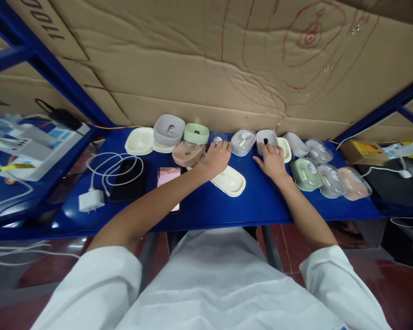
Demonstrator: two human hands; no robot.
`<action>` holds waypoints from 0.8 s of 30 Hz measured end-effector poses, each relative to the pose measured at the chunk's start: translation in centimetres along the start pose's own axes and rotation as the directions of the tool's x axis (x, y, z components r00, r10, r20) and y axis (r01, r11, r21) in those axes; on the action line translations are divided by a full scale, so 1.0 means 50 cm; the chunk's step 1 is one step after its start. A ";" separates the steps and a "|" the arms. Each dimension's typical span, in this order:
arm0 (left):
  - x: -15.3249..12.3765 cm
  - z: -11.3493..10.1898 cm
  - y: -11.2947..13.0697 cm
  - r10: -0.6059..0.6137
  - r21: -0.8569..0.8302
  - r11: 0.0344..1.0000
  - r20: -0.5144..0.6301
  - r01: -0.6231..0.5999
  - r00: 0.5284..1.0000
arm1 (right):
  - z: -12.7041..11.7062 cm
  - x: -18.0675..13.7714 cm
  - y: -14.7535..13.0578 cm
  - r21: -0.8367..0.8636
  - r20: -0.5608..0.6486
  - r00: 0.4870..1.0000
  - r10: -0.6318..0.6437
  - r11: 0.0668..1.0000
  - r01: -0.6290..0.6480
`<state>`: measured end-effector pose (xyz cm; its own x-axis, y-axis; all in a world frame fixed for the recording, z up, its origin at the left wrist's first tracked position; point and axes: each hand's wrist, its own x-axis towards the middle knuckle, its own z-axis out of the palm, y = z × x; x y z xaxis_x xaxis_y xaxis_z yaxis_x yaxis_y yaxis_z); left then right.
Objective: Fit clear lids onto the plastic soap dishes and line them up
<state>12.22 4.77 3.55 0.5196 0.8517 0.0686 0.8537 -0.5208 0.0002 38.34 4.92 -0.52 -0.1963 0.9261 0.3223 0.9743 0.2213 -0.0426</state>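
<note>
Extends both arms over the near edge of the tabletop [258,201], forearms bare and angled inward. Holds left hand [217,160] palm down near the far edge, fingers bent, closure not determinable. Holds right hand [274,161] palm down, also near the far edge, thumb spread from fingers.

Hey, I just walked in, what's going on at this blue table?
A person in white sleeves is handling plastic containers with both hands. The right hand has its fingers at the front of a grey container, thumb spread apart. The left hand reaches to a small clear piece; whether it grips it is hard to tell. A clear-covered container sits between the hands, and a cream tray lies nearer the person.
</note>
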 end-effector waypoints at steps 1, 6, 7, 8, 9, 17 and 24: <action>0.003 0.003 0.000 -0.005 0.001 1.000 -0.008 0.005 1.000 | 0.001 0.005 0.005 0.005 -0.023 1.000 0.009 1.000 -0.009; 0.010 0.014 0.002 -0.065 -0.007 0.998 -0.024 0.065 0.998 | -0.054 -0.051 0.010 0.084 -0.161 0.985 0.064 0.995 -0.050; 0.011 0.013 0.003 -0.070 -0.012 0.997 -0.022 0.070 0.997 | -0.070 -0.077 0.004 0.125 -0.189 0.979 0.080 0.991 -0.057; 0.010 0.012 0.005 -0.071 -0.016 0.997 -0.017 0.071 0.997 | -0.084 -0.108 -0.005 0.176 -0.212 0.973 0.095 0.983 -0.057; 0.006 0.009 0.006 -0.068 -0.021 0.997 -0.010 0.068 0.998 | -0.095 -0.143 -0.016 0.229 -0.224 0.969 0.107 0.972 -0.054; -0.163 -0.007 -0.016 0.161 -0.273 0.951 0.033 -0.146 0.986 | -0.067 -0.378 -0.072 0.376 -0.197 0.966 0.167 0.923 -0.083; -0.314 0.030 0.025 0.140 -0.279 0.950 -0.019 -0.140 0.990 | -0.068 -0.372 -0.100 0.497 -0.181 0.971 0.159 0.866 -0.049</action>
<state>5.16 -9.16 0.99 0.6335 0.7689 0.0867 0.7283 -0.6304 0.2686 37.52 -14.46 -3.10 -0.0159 0.8788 0.4770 0.7984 0.2983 -0.5231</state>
